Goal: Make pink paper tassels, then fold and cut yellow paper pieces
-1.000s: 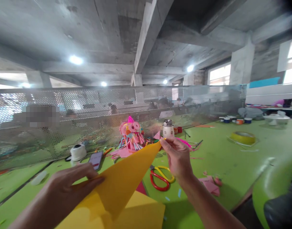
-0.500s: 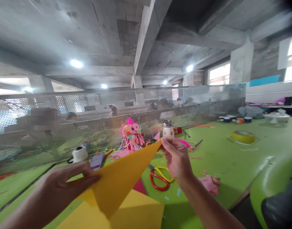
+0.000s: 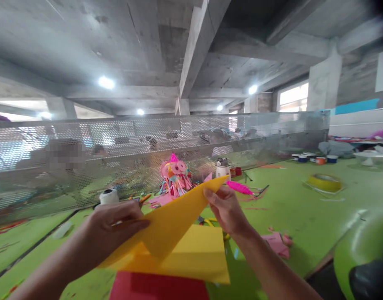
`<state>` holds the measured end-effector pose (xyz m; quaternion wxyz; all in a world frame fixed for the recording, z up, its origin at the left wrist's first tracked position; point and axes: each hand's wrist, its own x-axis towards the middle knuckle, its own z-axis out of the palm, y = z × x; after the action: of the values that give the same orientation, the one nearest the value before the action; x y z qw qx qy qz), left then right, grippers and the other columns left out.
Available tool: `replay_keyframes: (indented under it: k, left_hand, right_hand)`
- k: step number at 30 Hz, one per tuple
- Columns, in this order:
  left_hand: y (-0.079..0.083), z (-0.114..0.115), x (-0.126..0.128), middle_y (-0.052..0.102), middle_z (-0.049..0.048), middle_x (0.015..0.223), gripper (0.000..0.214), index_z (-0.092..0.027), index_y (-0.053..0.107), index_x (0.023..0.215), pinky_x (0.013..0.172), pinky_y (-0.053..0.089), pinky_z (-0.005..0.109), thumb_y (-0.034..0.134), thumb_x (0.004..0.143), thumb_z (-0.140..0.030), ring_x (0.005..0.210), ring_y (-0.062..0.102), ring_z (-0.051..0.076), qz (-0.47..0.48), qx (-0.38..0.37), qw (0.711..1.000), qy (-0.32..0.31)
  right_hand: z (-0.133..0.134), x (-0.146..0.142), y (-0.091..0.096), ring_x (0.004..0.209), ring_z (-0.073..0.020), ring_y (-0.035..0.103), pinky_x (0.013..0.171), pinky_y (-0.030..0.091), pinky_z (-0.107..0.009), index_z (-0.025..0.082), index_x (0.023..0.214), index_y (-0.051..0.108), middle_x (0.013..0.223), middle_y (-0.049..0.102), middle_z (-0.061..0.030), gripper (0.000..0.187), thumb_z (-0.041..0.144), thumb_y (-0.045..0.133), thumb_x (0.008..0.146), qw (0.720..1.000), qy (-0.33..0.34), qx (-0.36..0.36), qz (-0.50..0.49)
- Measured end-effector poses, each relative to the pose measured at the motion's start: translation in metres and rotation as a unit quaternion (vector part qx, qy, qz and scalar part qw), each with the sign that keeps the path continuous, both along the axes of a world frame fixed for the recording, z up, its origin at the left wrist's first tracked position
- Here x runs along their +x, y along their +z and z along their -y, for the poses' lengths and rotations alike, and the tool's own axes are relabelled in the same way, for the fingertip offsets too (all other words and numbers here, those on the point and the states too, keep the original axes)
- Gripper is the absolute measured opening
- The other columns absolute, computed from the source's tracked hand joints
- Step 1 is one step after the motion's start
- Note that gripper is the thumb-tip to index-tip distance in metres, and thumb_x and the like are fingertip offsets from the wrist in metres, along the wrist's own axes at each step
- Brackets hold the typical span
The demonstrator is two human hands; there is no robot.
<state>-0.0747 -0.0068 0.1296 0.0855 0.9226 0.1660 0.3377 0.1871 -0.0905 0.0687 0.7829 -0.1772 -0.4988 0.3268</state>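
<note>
A folded sheet of orange-yellow paper [image 3: 174, 214] stretches between my hands above the green table. My left hand [image 3: 118, 221] pinches its left part between thumb and fingers. Near the pointed right corner, my right hand [image 3: 225, 206] grips the same sheet, thumb on the near face. Lighter yellow paper [image 3: 200, 252] with a crease lies below it, partly covered by the held sheet. Under that, at the bottom, shows red paper [image 3: 156, 287]. Scissors [image 3: 211, 221] with a yellow handle are mostly hidden behind the papers.
A pink fringed paper craft [image 3: 175, 175] stands by the perforated metal screen [image 3: 141, 146]. Beside it are a white jar [image 3: 222, 167] and a magenta bundle [image 3: 239, 187]. A white spool [image 3: 109, 196], pink scraps [image 3: 277, 243] and a yellow tape roll [image 3: 324, 182] lie around.
My hands have drawn closer together, and the right has slid down from the sheet's tip. The lighter yellow paper has shifted up and right, exposing the red paper and covering most of the scissors.
</note>
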Motion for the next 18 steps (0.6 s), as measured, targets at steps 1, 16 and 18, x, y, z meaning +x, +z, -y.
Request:
replay_keyframes:
  k: [1, 16, 18]
  left_hand:
    - [0.0, 0.0, 0.002, 0.053, -0.0024, 0.057, 0.027, -0.019, 0.06, 0.06, 0.046, 0.041, 0.016, 0.06, 0.082, -0.033, 0.052, 0.049, 0.009, 0.002, -0.017, 1.0, 0.0]
    - [-0.019, -0.053, 0.012, 0.05, -0.0049, 0.053, 0.022, -0.016, 0.062, 0.061, 0.044, 0.033, 0.016, 0.071, 0.073, -0.033, 0.05, 0.044, 0.007, 0.009, -0.154, 0.986, 0.067]
    - [-0.021, -0.066, 0.006, 0.054, -0.006, 0.054, 0.021, -0.015, 0.062, 0.065, 0.043, 0.035, 0.016, 0.074, 0.072, -0.031, 0.049, 0.047, 0.007, 0.027, -0.232, 0.969, 0.085]
  right_hand:
    - [0.0, 0.0, 0.0, 0.08, -0.0179, 0.067, 0.078, 0.053, -0.032, 0.022, 0.086, 0.078, 0.083, 0.074, -0.002, 0.009, 0.029, 0.074, 0.08, 1.0, 0.005, -0.003, -0.008]
    - [-0.057, 0.029, -0.047, 0.053, -0.0146, 0.061, 0.053, 0.05, -0.027, 0.016, 0.066, 0.066, 0.059, 0.067, -0.0051, 0.049, 0.062, 0.059, 0.08, 0.975, -0.116, -0.185, 0.039]
    - [-0.07, 0.028, -0.072, 0.048, -0.0147, 0.059, 0.05, 0.048, -0.027, 0.015, 0.062, 0.064, 0.053, 0.064, -0.005, 0.052, 0.062, 0.052, 0.082, 0.942, -0.138, -0.26, 0.161]
